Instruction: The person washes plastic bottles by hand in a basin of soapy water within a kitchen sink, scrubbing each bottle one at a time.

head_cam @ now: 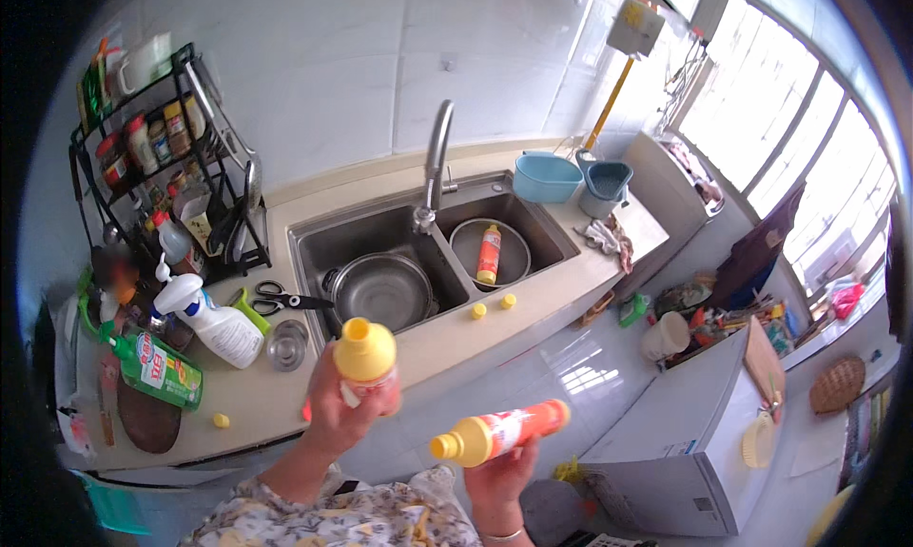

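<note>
My left hand (332,422) is wrapped around a red plastic bottle with a yellow top (365,351); its uncapped mouth faces up towards me. In my right hand (503,476) is a similar red and yellow bottle (510,433), tipped nearly level with its neck pointing left. Both are held in front of the counter's edge. A third such bottle (489,254) lies in a round pan (463,244) in the right basin. Two yellow caps, one cap (478,310) beside another cap (508,301), rest on the counter's front strip, and a third cap (221,421) is farther left.
A wide metal pan (381,290) occupies the left basin below the faucet (436,154). Scissors (285,299), a white spray bottle (214,326), green dish soap (160,368) and a spice rack (171,162) stand left. Blue plastic tubs (548,179) and a rag (606,239) are right.
</note>
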`<state>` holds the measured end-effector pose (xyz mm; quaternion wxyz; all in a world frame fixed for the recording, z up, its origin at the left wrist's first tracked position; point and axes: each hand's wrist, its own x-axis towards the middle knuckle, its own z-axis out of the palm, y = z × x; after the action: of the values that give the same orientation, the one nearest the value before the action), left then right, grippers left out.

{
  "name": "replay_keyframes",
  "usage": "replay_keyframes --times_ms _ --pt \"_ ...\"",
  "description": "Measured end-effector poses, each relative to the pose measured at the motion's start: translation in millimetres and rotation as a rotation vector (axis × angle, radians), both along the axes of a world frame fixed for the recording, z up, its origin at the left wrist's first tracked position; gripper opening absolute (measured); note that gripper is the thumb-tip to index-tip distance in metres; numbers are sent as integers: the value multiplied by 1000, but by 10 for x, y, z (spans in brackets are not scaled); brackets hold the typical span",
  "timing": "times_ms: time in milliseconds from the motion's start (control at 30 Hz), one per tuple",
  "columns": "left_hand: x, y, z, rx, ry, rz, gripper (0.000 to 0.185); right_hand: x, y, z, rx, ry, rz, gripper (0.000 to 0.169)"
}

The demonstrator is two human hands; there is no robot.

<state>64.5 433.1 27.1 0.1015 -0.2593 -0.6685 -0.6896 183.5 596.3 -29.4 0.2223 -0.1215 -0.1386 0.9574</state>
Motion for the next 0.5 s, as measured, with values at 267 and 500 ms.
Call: replay_keyframes --times_ms 267,500 --pt "-130 1014 -6 -222 -118 -89 39 -316 1160 -70 206 63 -192 41" --pt "-844 1445 -96 -151 -291 -114 37 -1452 1970 -258 834 -121 -194 40"
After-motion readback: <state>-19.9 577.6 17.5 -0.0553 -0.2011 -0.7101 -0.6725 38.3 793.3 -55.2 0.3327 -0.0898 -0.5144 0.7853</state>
